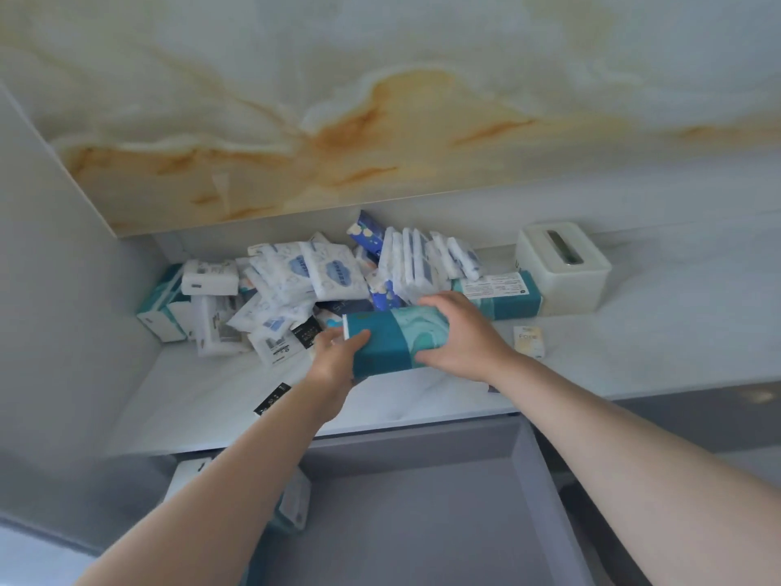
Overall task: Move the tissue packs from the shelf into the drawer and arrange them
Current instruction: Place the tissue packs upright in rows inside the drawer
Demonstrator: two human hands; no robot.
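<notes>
One wide shelf (219, 399) of white marbled board fills the middle of the view, with a grey drawer (422, 522) standing open below its near edge. A loose pile of tissue packs (296, 281), mostly white with blue print, lies heaped against the far left corner of the shelf, some flat and some on edge.

Just near of that pile, over the middle of the shelf, both hands hold a teal tissue pack (397, 336). Its long axis runs left to right, roughly along the shelf's near edge, and its white end face points left. I cannot tell whether it touches the shelf.

The right hand (460, 336) grips the pack's right end from above, fingers curled over it. The left hand (336, 365) grips the left end, thumb on the near face, fingers wrapped behind.

A white tissue box (562, 272) with a top slot stands far right. A second teal pack (503, 298) lies just left of it, also lengthwise left to right.

A few packs (296, 501) lie in the drawer's left end, partly hidden by the left forearm. A small pale packet (529, 340) lies right of the right hand.
</notes>
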